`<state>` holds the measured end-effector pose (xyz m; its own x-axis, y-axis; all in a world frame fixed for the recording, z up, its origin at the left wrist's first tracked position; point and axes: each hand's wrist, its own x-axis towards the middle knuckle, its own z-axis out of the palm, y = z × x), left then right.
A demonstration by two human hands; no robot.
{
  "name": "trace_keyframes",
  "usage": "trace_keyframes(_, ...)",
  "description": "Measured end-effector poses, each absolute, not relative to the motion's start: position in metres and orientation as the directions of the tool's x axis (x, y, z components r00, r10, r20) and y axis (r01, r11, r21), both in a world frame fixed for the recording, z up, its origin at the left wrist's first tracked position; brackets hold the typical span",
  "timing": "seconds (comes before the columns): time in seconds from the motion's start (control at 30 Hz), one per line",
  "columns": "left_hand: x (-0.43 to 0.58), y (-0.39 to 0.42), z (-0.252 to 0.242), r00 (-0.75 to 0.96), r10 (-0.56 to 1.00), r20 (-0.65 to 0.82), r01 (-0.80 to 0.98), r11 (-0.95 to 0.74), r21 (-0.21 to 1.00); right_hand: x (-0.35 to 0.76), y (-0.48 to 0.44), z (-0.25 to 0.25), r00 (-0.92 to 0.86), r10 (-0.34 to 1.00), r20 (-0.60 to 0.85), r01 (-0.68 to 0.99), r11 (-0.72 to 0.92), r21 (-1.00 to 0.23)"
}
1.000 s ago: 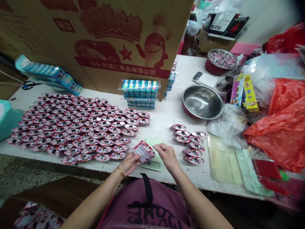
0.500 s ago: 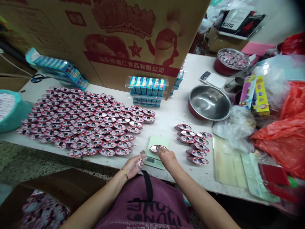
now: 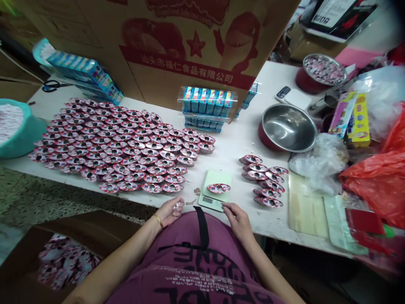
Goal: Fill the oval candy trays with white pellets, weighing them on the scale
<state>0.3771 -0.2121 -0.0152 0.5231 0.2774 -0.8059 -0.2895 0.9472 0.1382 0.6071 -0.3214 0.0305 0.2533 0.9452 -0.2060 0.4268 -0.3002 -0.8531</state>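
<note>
My left hand (image 3: 171, 211) is curled, palm up, around a few small white candies (image 3: 177, 205), just left of a pale green kitchen scale (image 3: 207, 177). On the scale's plate stands one oval, pinkish-red printed packet (image 3: 218, 188), open at the top; its reading is too small to make out. My right hand (image 3: 237, 217) is at the scale's front right corner, fingers loosely extended and holding nothing visible. Whether the fingertips touch the scale, I cannot tell. Several similar packets (image 3: 267, 183) stand to the right of the scale. A large group of filled-looking packets (image 3: 126, 152) spreads across the left.
A large cardboard box (image 3: 190, 50) stands at the back, with blue boxed packs (image 3: 207, 103) before it. A steel bowl (image 3: 286, 126) and plastic bags (image 3: 376, 164) are on the right. A teal tub (image 3: 31, 135) of white pieces sits far left. Below is an open carton (image 3: 104, 236).
My right hand has let go of the packet on the scale and drawn back to the scale's front corner. My left hand has moved slightly away from the scale, still holding the candies.
</note>
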Motion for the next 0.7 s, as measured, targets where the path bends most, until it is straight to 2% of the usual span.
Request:
trace_keyframes(0.07, 0.362, -0.213, -0.016, 0.497, 0.312, -0.81, -0.278, 0.941, 0.192, 0.611, -0.351, 0.021, 0.31, 0.894, -0.324, 0.376, -0.429, -0.822)
trace_keyframes(0.17, 0.345, -0.218, -0.012, 0.513, 0.29, -0.808, -0.232, 0.953, 0.195, 0.594, -0.376, 0.019, 0.282, 0.879, -0.384, 0.327, -0.464, -0.823)
trace_keyframes(0.27, 0.335, -0.227, -0.01, 0.525, 0.202, -0.827, -0.145, 0.978, 0.147, 0.57, -0.379, 0.023, 0.13, 0.904, -0.407, 0.29, -0.427, -0.856)
trace_keyframes(0.37, 0.327, -0.239, -0.013, 0.521, 0.144, -0.842, -0.081, 0.99, 0.12, 0.553, -0.379, 0.016, -0.064, 0.853, -0.518, 0.248, -0.489, -0.836)
trace_keyframes(0.47, 0.318, -0.251, -0.021, 0.51, 0.11, -0.853, -0.034, 0.994, 0.108, 0.543, -0.382, -0.004, -0.007, 0.801, -0.599, 0.391, -0.549, -0.739)
trace_keyframes(0.53, 0.312, -0.258, -0.026, 0.51, 0.091, -0.855, -0.037, 0.996, 0.083, 0.537, -0.381, -0.02, 0.073, 0.832, -0.55, 0.525, -0.501, -0.688)
trace_keyframes(0.6, 0.307, -0.264, -0.029, 0.507, 0.097, -0.856, -0.081, 0.995, 0.064, 0.532, -0.374, -0.034, -0.008, 0.861, -0.508, 0.586, -0.407, -0.701)
trace_keyframes(0.7, 0.298, -0.272, -0.032, 0.478, 0.13, -0.869, -0.162, 0.985, 0.059, 0.531, -0.357, -0.052, -0.194, 0.817, -0.543, 0.588, -0.346, -0.731)
